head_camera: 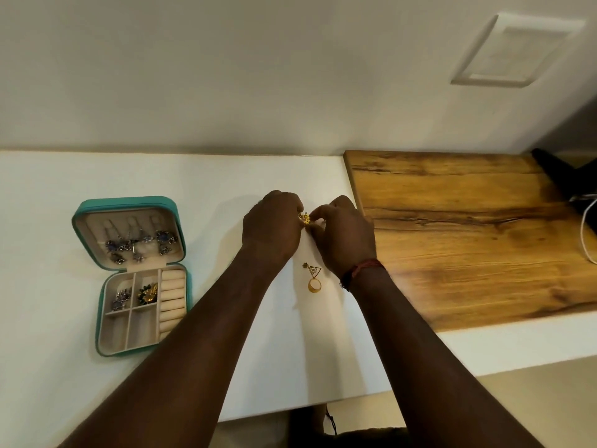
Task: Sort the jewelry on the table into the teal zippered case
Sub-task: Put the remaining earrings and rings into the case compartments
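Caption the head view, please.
Open teal case at left; left hand and right hand pinch a gold ornament.

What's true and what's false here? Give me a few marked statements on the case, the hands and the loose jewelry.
1. The teal case lies open on the white table. True.
2. The left hand and right hand pinch one gold piece between them. True.
3. The case's ring rolls hold rings. False: the visible ones are bare.
4. The gold earring lies on the wooden board. False: it lies on the white table, by the right wrist.
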